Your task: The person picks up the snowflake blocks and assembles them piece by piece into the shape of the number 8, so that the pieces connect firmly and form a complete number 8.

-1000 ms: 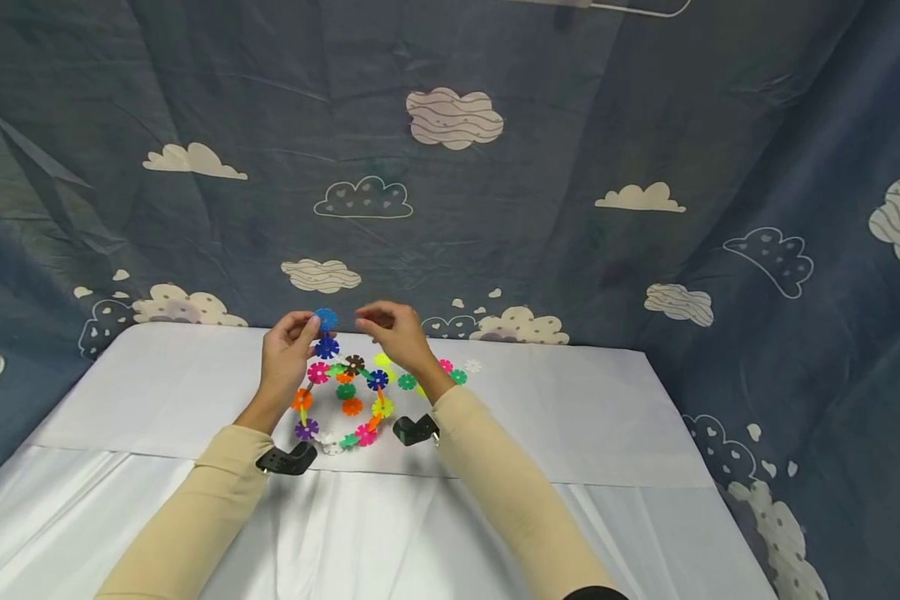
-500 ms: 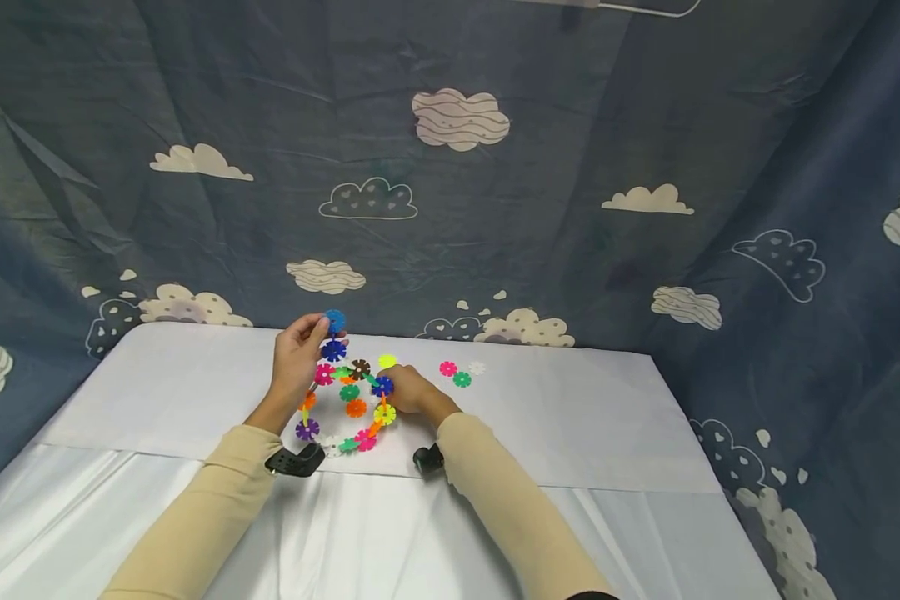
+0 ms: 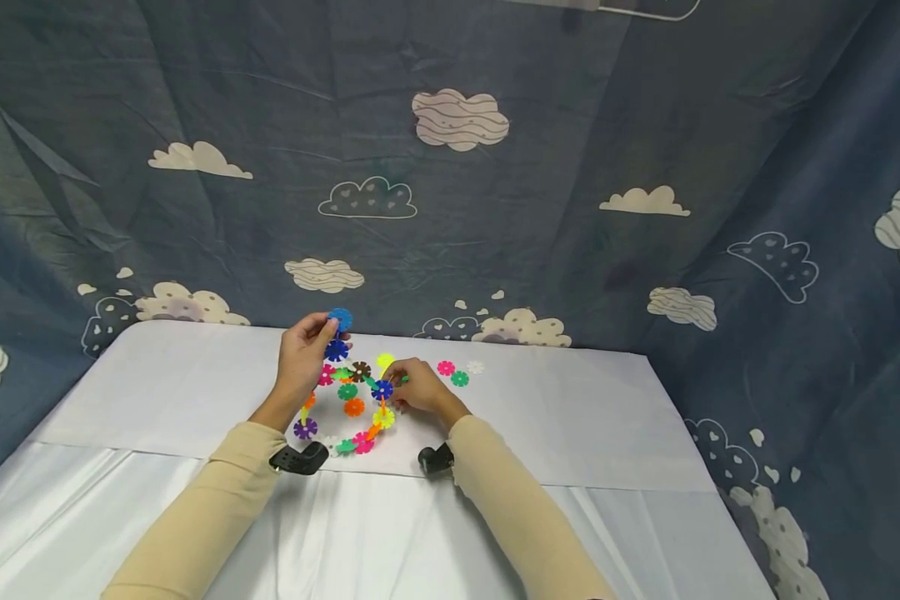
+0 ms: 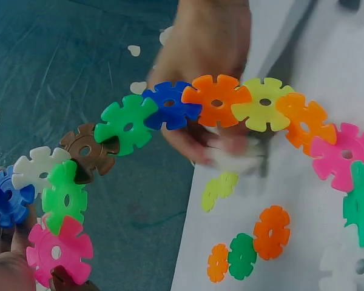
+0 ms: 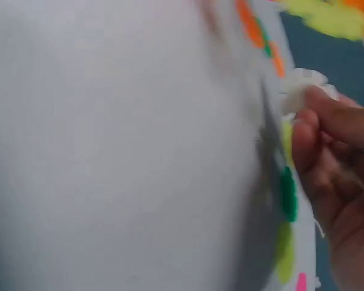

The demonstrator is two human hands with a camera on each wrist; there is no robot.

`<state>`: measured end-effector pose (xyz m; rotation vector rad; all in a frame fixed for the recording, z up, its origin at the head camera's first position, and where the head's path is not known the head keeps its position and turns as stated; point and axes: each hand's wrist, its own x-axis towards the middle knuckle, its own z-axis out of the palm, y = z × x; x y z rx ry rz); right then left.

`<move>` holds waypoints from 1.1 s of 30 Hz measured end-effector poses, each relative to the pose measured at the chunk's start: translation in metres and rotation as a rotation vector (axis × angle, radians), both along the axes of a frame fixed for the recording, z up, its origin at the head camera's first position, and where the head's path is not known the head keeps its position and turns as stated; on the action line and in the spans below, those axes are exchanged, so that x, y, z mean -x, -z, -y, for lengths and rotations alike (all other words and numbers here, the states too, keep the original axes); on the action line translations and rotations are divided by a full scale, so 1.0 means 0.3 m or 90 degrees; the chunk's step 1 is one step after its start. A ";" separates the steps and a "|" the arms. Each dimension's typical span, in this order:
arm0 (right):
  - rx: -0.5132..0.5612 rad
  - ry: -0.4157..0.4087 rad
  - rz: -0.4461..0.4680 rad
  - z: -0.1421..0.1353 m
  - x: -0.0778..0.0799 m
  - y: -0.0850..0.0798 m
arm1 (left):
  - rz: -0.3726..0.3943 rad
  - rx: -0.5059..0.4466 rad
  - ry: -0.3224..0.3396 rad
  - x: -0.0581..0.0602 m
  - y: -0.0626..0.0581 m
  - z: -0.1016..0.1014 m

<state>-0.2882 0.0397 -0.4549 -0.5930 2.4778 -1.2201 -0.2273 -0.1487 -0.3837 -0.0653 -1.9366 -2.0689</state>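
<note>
My left hand (image 3: 300, 354) grips a ring-shaped chain of interlocking snowflake discs, with its fingers at the light blue disc (image 3: 340, 319) on top. In the left wrist view the chain arches across, with a brown disc (image 4: 88, 150), an orange disc (image 4: 216, 102) and a pink disc (image 4: 346, 156) among its colours. Behind the chain's right side is my right hand (image 3: 423, 387). Its thumb and fingers pinch a loose white snowflake disc (image 5: 303, 82), blurred in the left wrist view. The chain partly covers this hand in the head view.
Loose discs lie on the white table (image 3: 570, 417): orange (image 3: 354, 407) and green (image 3: 347, 391) inside the ring's outline, yellow (image 3: 385, 360) behind. Pink (image 3: 446, 367), green (image 3: 460, 378) and white (image 3: 476, 367) ones lie to the right. A cloud-patterned curtain (image 3: 532, 250) hangs behind.
My right hand came down from beside the light blue disc to the table behind the chain, then lifted slightly; it now pinches a white disc. The left hand shifted slightly right, still holding the chain.
</note>
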 end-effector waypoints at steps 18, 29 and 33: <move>0.321 -0.058 -0.216 0.036 0.035 -0.392 | 0.017 0.009 -0.007 0.013 -0.013 -0.014; 0.251 -0.091 -0.415 0.062 0.021 -0.409 | 0.023 -0.001 -0.007 0.005 -0.015 -0.015; 0.264 -0.094 -0.440 0.079 0.016 -0.406 | 0.025 -0.034 -0.002 -0.004 -0.015 -0.012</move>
